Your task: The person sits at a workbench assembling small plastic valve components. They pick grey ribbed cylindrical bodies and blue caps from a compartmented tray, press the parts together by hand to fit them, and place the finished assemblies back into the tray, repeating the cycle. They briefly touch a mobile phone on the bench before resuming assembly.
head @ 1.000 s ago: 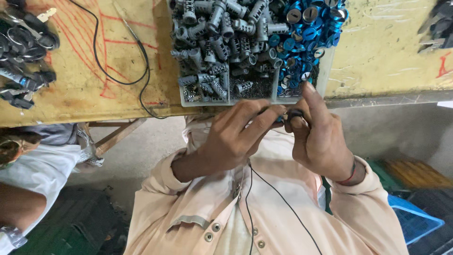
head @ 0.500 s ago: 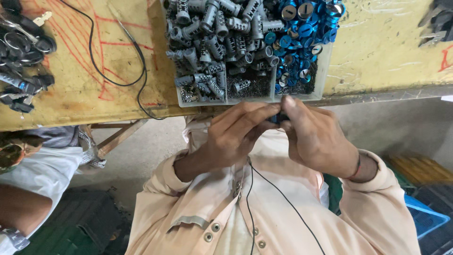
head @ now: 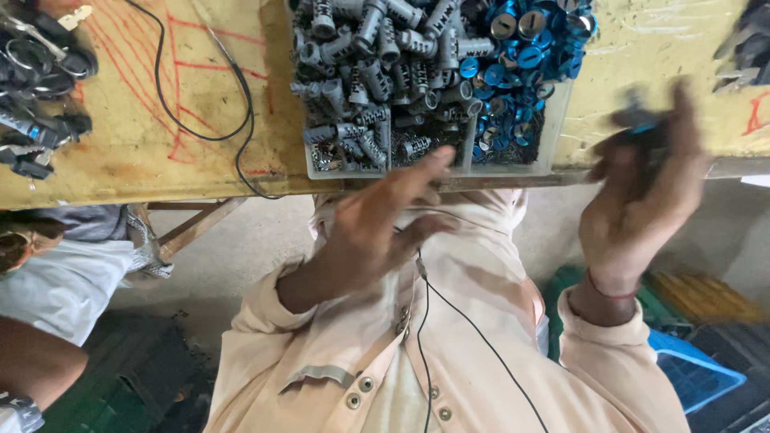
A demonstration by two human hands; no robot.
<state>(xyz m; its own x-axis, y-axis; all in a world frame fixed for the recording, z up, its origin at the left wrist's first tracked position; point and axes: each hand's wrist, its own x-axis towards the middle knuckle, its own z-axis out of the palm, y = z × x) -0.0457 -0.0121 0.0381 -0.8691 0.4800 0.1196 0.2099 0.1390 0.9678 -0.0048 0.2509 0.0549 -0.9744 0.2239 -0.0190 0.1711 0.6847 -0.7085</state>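
Note:
My left hand (head: pixel 385 220) hovers just below the table edge, fingers apart and holding nothing, its fingertips reaching toward the tray of grey metal cylinder parts (head: pixel 369 72). My right hand (head: pixel 642 192) is raised at the right, blurred by motion, with its fingers closed around a small dark part with a blue end (head: pixel 638 120). The clear tray's front rim (head: pixel 353 171) sits at the table edge; its right compartment holds several blue round caps (head: pixel 521 64).
A yellow worktable (head: pixel 144 160) with red marks carries a black cable (head: pixel 200 120) and dark metal parts (head: pixel 36 88) at the far left. More dark parts (head: pixel 746 48) lie at the top right. Another person's arm (head: pixel 32 361) is at lower left. A blue crate (head: pixel 690 377) stands on the floor.
My hands were joined in front of the tray around a small part. They have now separated: the right hand swung right and up with the part, the left opened and dropped slightly.

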